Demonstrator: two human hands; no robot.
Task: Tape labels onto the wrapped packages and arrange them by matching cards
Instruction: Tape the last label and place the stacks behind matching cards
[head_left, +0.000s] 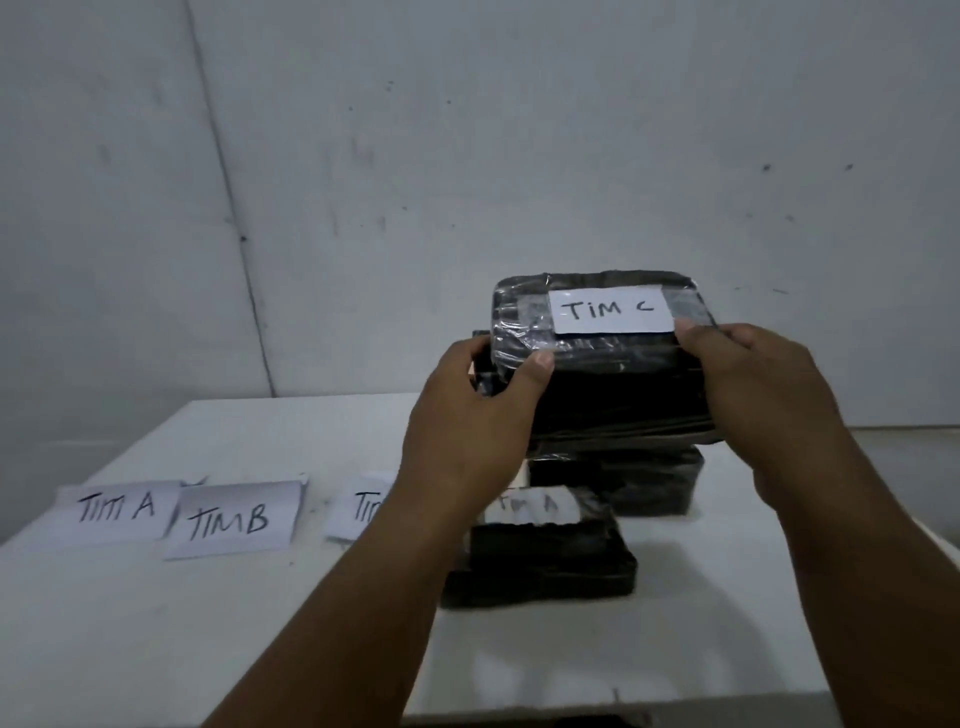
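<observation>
A black wrapped package (618, 374) with a taped white label reading TIM C (612, 310) is raised above the table. My left hand (478, 421) grips its left end, thumb on the top edge. My right hand (769, 395) grips its right end, fingertips by the label's corner. Below lies another black package (540, 566) with a label reading TIM A (530, 506), partly hidden by my left arm. A third black package (618, 480) sits behind it. Cards TIM A (117, 509) and TIM B (231, 519) lie at the left; a third card (363, 506) is half covered by my left arm.
The white table (208, 649) meets a grey wall at the back. Its front edge runs across the bottom of the view, and its right edge is near my right forearm.
</observation>
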